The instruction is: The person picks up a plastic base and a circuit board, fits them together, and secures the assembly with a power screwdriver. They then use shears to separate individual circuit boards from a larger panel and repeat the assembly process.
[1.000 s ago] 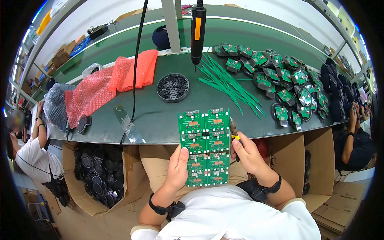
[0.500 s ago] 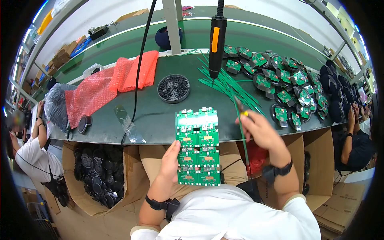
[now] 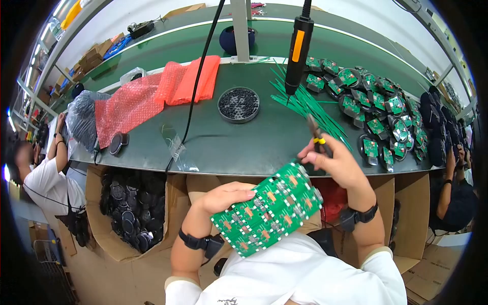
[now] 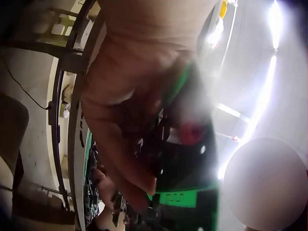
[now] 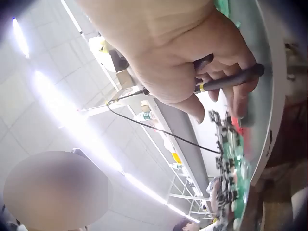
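Note:
A panel of green circuit boards lies slanted in front of the person's white shirt, its far end toward the right. The left hand grips it along its upper left edge, thumb on the face; in the left wrist view that hand curls round the dark, blurred panel. My right hand holds pliers with black and yellow handles, jaws pointing up and away. Its fingertips are right by the panel's far end. The right wrist view shows a dark plier handle lying across the fingers.
Green strips lie in a pile on the bench. A round dish of small black parts stands behind. An electric screwdriver hangs above. Board assemblies are heaped at right, red bubble wrap at left, cartons below.
The panel has turned from upright to slanted, its far end swinging right. The pliers moved from the panel's right edge out over the bench; the green strip at them half a second ago is gone.

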Demonstrator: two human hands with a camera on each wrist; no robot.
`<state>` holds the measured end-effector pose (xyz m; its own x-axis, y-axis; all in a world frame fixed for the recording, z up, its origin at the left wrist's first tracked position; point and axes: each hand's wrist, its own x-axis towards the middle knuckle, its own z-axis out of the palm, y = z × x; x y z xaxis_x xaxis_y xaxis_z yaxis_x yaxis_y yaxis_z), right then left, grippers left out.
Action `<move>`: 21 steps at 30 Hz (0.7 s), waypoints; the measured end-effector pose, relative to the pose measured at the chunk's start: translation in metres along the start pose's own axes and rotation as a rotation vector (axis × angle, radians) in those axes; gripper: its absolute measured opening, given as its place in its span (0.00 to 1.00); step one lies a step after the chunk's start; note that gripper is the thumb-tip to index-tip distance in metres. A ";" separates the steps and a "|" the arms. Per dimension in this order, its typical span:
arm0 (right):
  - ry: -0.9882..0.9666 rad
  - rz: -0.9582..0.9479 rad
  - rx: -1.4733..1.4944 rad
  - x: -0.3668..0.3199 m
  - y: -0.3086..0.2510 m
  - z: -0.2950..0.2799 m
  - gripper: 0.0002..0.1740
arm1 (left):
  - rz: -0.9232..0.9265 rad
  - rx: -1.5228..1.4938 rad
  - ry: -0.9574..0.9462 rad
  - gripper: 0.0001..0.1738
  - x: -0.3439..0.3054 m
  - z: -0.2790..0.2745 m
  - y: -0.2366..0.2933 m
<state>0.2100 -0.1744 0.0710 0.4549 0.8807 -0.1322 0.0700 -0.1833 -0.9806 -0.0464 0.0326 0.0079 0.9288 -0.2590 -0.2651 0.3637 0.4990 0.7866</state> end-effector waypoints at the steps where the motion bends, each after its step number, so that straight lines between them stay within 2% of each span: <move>1: -0.054 0.048 0.161 -0.004 0.002 0.008 0.16 | -0.060 0.126 -0.024 0.32 0.002 0.002 0.009; 2: -0.084 0.067 0.203 -0.006 0.011 0.008 0.16 | -0.063 0.127 -0.024 0.32 0.006 -0.002 0.006; 3: -0.112 0.084 0.245 -0.007 0.022 0.008 0.17 | 0.010 0.059 -0.037 0.37 0.013 -0.007 0.003; 4: -0.110 0.082 0.248 -0.010 0.026 0.008 0.17 | 0.084 -0.008 -0.050 0.42 0.019 -0.010 0.000; 5: -0.049 0.119 0.377 -0.014 0.030 0.007 0.17 | 0.082 -0.005 -0.051 0.42 0.020 -0.010 -0.003; 6: 0.012 0.154 0.505 -0.016 0.033 0.007 0.18 | 0.174 -0.292 -0.073 0.47 0.020 -0.004 -0.003; 7: 0.016 0.151 0.507 -0.020 0.037 0.009 0.18 | 0.263 -0.581 -0.094 0.52 0.020 0.003 -0.005; 8: 0.095 0.132 0.632 -0.024 0.042 0.012 0.17 | 0.288 -0.680 0.017 0.55 0.021 0.011 -0.010; 9: 0.172 0.112 0.758 -0.027 0.045 0.015 0.17 | 0.338 -0.750 0.109 0.50 0.017 0.021 -0.021; 10: 0.207 0.150 0.797 -0.033 0.040 0.020 0.17 | 0.334 -0.748 0.109 0.50 0.017 0.029 -0.031; 14: 0.280 0.107 0.795 -0.041 0.055 0.040 0.16 | 0.551 -0.890 0.237 0.42 0.022 0.053 -0.064; 15: 0.276 0.111 0.798 -0.041 0.059 0.045 0.16 | 0.552 -0.891 0.244 0.42 0.021 0.057 -0.064; 17: 0.311 0.089 0.840 -0.040 0.062 0.057 0.16 | 0.725 -0.939 0.194 0.42 0.018 0.066 -0.059; 19: 0.298 0.072 0.896 -0.037 0.059 0.070 0.16 | 0.764 -0.931 0.223 0.41 0.016 0.068 -0.052; 21: 0.269 0.069 0.901 -0.036 0.055 0.081 0.16 | 0.790 -0.414 0.504 0.43 0.018 0.071 -0.044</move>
<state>0.1254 -0.1806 0.0103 0.6303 0.7291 -0.2667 -0.6262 0.2745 -0.7297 -0.0511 -0.0531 0.0082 0.8012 0.5975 -0.0333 -0.4578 0.6477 0.6090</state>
